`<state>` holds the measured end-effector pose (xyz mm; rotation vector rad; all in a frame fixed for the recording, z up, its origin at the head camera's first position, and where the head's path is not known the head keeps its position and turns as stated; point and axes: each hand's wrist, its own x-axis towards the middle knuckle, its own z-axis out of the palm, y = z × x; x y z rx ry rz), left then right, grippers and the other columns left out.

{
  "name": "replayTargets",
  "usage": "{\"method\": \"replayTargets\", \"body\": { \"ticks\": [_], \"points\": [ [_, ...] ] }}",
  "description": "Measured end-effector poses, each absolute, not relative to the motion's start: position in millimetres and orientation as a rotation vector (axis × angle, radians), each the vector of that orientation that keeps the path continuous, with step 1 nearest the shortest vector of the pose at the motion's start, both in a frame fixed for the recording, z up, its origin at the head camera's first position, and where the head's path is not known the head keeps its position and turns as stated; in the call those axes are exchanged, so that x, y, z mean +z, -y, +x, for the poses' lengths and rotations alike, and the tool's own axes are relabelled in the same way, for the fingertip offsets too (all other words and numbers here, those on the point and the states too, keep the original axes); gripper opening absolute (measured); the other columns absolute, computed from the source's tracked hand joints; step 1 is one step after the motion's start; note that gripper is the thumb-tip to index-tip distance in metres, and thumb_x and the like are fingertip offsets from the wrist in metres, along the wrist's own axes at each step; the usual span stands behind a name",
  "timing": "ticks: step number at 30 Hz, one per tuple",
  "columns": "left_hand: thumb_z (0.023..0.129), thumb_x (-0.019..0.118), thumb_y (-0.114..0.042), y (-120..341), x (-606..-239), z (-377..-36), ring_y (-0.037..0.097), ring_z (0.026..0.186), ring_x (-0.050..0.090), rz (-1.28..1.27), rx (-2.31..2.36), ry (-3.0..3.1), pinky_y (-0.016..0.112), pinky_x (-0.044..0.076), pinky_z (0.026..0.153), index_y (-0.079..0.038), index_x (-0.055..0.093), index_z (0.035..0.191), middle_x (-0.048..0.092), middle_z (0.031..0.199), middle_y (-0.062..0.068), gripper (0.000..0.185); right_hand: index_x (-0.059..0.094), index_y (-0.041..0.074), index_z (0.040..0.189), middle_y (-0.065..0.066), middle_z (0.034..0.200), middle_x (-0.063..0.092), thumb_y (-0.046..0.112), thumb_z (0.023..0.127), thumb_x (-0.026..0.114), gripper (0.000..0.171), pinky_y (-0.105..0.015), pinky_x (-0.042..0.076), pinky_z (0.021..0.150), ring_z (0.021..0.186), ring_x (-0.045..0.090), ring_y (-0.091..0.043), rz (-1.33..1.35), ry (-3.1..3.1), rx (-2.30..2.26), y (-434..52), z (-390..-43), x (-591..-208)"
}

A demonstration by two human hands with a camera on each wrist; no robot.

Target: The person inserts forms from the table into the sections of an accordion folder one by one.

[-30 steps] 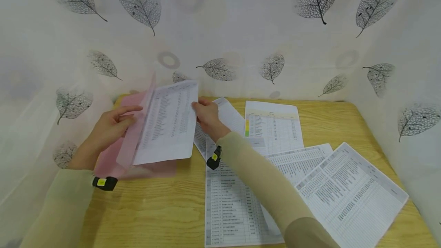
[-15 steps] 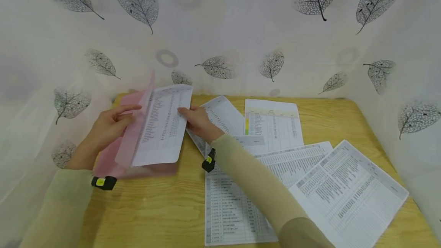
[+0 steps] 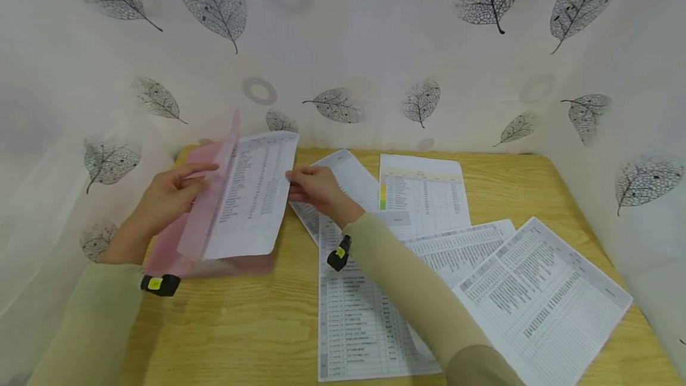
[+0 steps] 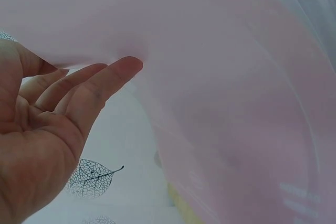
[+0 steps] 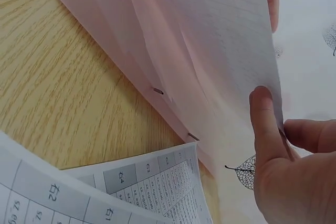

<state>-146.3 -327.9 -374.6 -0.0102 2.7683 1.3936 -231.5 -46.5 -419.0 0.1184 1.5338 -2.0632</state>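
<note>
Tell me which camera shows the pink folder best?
The head view: the whole pink folder shows there, held open by the left hand while the right hand pinches a printed sheet. The left wrist view shows only pink plastic; the right wrist view shows its corner.

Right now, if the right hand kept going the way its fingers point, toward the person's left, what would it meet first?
The right hand already pinches the white printed sheet; beyond that, probably the translucent pink plastic folder held open by the left hand, though depth is unclear.

A wooden table [image 3: 252, 326] carries a pink folder [image 3: 177, 249] at its left and several printed sheets [image 3: 541, 302] fanned, overlapping, across its middle and right.
</note>
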Motion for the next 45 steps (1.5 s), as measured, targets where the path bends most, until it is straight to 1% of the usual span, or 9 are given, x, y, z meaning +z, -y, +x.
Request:
{"method": "replayTargets", "body": {
  "ticks": [2, 5, 14, 21, 30, 33, 38, 42, 45],
  "points": [
    [0.109, 0.052, -0.02, 327.9, -374.6, -146.1, 0.005, 0.061, 0.046, -0.004, 1.401, -2.768, 0.024, 0.041, 0.054, -0.005, 0.056, 0.15, 0.05, 0.061, -0.01, 0.044, 0.068, -0.008, 0.113, -0.004, 0.074, 0.071, 0.005, 0.104, 0.063, 0.017, -0.025, 0.061, 0.064, 0.062, 0.071, -0.013, 0.11, -1.553, -2.063, 48.0, -231.5, -419.6],
    [0.109, 0.053, -0.019, 327.6, -374.8, -146.1, 0.005, 0.062, 0.047, 0.002, 1.413, -2.764, 0.024, 0.042, 0.054, -0.004, 0.056, 0.15, 0.051, 0.061, -0.01, 0.044, 0.068, -0.012, 0.119, -0.004, 0.072, 0.07, 0.004, 0.103, 0.063, 0.023, -0.025, 0.061, 0.063, 0.061, 0.071, -0.012, 0.107, -1.575, -2.06, 51.6, -231.5, -420.0],
    [0.109, 0.053, -0.019, 327.2, -374.3, -146.0, 0.007, 0.058, 0.042, -0.003, 1.405, -2.764, 0.025, 0.04, 0.054, -0.006, 0.056, 0.15, 0.039, 0.058, -0.01, 0.043, 0.067, -0.016, 0.125, -0.01, 0.077, 0.07, 0.0, 0.101, 0.064, 0.029, -0.031, 0.064, 0.069, 0.062, 0.07, -0.014, 0.1, -1.597, -2.055, 75.3, -231.6, -420.3],
    [0.109, 0.055, -0.02, 326.8, -372.5, -146.0, 0.007, 0.056, 0.042, 0.025, 1.416, -2.768, 0.025, 0.04, 0.052, -0.006, 0.058, 0.149, 0.039, 0.058, -0.01, 0.043, 0.067, -0.019, 0.118, -0.007, 0.069, 0.066, -0.003, 0.099, 0.064, 0.025, -0.028, 0.061, 0.059, 0.058, 0.067, -0.013, 0.044, -1.636, -2.023, 86.6, -225.2, -412.9],
    [0.109, 0.054, -0.024, 324.4, -367.1, -144.9, 0.008, 0.056, 0.043, 0.05, 1.384, -2.773, 0.027, 0.041, 0.055, -0.009, 0.058, 0.15, 0.038, 0.059, -0.011, 0.043, 0.069, -0.014, 0.115, -0.005, 0.074, 0.067, 0.0, 0.1, 0.064, 0.021, -0.027, 0.061, 0.063, 0.062, 0.067, -0.012, 0.018, -1.676, -2.02, 68.6, -232.7, -402.8],
    [0.109, 0.054, -0.024, 324.0, -366.8, -144.6, 0.008, 0.056, 0.043, 0.049, 1.379, -2.773, 0.027, 0.041, 0.055, -0.009, 0.058, 0.15, 0.037, 0.058, -0.011, 0.043, 0.07, -0.011, 0.111, -0.004, 0.073, 0.067, 0.0, 0.1, 0.065, 0.016, -0.024, 0.059, 0.059, 0.06, 0.066, -0.011, 0.046, -1.672, -2.021, 66.0, -236.4, -405.3],
    [0.109, 0.054, -0.025, 325.2, -367.9, -143.9, 0.006, 0.06, 0.046, 0.017, 1.378, -2.766, 0.026, 0.042, 0.055, -0.009, 0.058, 0.15, 0.044, 0.06, -0.011, 0.045, 0.069, -0.005, 0.095, -0.004, 0.07, 0.065, 0.0, 0.099, 0.065, 0.007, -0.023, 0.057, 0.055, 0.058, 0.065, -0.011, 0.039, -1.683, -1.981, 71.0, -238.5, -415.2],
    [0.109, 0.053, -0.024, 325.5, -369.3, -142.7, 0.006, 0.061, 0.045, 0.01, 1.371, -2.766, 0.026, 0.042, 0.055, -0.009, 0.057, 0.151, 0.04, 0.059, -0.01, 0.045, 0.067, 0.0, 0.09, -0.004, 0.072, 0.066, 0.0, 0.101, 0.064, 0.012, -0.025, 0.059, 0.058, 0.06, 0.066, -0.012, 0.044, -1.675, -1.954, 76.2, -238.6, -424.4],
    [0.109, 0.054, -0.023, 324.9, -370.1, -142.0, 0.007, 0.058, 0.043, 0.013, 1.372, -2.772, 0.026, 0.041, 0.054, -0.009, 0.058, 0.15, 0.037, 0.058, -0.01, 0.044, 0.068, -0.004, 0.094, -0.005, 0.072, 0.065, -0.001, 0.101, 0.063, 0.009, -0.028, 0.061, 0.062, 0.061, 0.066, -0.013, 0.042, -1.673, -1.949, 79.3, -238.2, -426.8]
  ]
}}
